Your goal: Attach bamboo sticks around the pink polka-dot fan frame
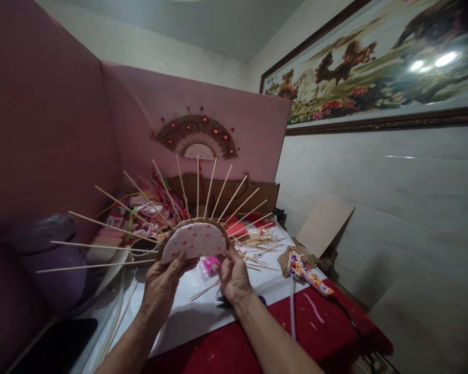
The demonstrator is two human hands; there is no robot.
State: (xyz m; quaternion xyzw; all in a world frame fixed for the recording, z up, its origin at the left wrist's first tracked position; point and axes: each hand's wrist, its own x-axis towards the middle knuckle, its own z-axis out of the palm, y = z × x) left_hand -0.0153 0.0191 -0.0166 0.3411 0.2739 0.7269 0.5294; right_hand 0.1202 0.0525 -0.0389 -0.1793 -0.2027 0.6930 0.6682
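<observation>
Print on the clutter (119, 215) behind is too blurred to be read. A dotted half-disc (195, 240) is held up over the table (218, 350), with sticks (197, 182) fanned out from its curved edge. Its lower left edge is pinched by the left hand (161, 285), thumb in front, fingers closed behind. Its lower right corner is gripped by the right hand (233, 276), fingers curled tight on it (a pink scrap (210, 264) is seen just below). A flowered glue gun (308, 274) lies to the right; a finished fan (197, 136) is fixed to the pink wall (62, 130).
</observation>
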